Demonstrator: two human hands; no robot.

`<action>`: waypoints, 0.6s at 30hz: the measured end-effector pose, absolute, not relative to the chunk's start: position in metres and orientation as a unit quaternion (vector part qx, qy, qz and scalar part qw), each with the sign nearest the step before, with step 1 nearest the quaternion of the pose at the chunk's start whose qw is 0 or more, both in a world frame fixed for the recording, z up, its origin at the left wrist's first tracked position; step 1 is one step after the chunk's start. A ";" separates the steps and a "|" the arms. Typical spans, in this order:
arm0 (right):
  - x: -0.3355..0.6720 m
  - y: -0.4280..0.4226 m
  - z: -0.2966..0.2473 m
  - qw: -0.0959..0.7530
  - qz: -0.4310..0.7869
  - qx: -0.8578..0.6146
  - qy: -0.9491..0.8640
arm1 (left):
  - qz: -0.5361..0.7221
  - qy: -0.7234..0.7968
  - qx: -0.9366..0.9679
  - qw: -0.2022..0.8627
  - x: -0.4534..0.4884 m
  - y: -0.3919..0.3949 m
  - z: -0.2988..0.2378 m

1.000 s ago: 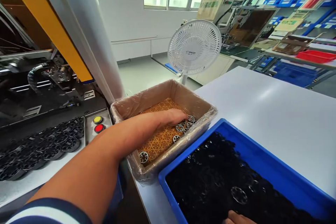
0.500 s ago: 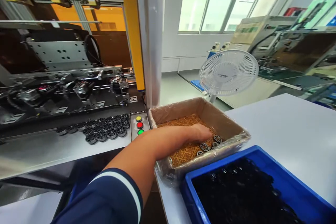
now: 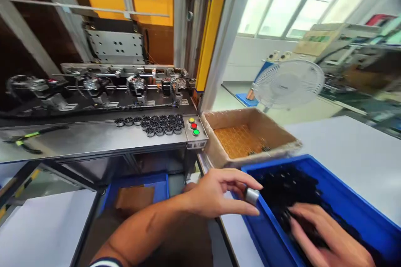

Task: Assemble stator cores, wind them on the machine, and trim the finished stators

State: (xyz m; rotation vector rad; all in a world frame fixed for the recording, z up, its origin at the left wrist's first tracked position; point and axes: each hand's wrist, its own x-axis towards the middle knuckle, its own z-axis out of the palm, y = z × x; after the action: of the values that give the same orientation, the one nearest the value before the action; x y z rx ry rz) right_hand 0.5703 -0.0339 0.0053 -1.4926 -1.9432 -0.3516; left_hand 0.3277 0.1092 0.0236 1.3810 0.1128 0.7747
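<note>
My left hand [image 3: 219,194] pinches a small silver round part [image 3: 252,195] over the near-left rim of the blue bin [image 3: 341,200]. My right hand [image 3: 326,238] lies inside that bin, fingers stretched out over a heap of black round parts [image 3: 288,187]. Behind the bin stands a plastic-lined cardboard box [image 3: 275,127] with an orange patterned layer [image 3: 238,141] and a few round parts at its near side.
On the machine's metal shelf [image 3: 78,139] to the left sit a cluster of round black parts [image 3: 156,124], pliers [image 3: 25,139] and a three-button panel [image 3: 194,127]. A white fan [image 3: 288,83] stands behind the box. Below the shelf lies a second blue bin [image 3: 138,194].
My left hand left the cardboard box and now holds a silver part over the blue bin's rim. My right hand came into view inside the bin. The view swung left.
</note>
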 end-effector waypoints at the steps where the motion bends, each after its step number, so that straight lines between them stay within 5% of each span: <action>1: 0.555 -0.037 0.019 0.334 -0.130 -0.570 -0.739 | 0.343 0.066 0.607 0.713 0.317 0.096 0.019; 9: 0.470 -0.055 0.055 0.487 0.014 -0.494 -0.720 | 0.304 0.129 0.608 0.722 0.290 0.054 0.025; 18: 0.465 -0.062 0.047 0.491 -0.006 -0.485 -0.724 | 0.269 0.116 0.481 0.826 0.303 0.033 0.013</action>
State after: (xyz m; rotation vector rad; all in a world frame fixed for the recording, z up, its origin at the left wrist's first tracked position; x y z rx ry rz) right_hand 0.4646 -0.0624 0.0474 -1.1766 -1.7589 -0.0135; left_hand 0.3035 0.0334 0.0126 1.0223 0.2472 0.5719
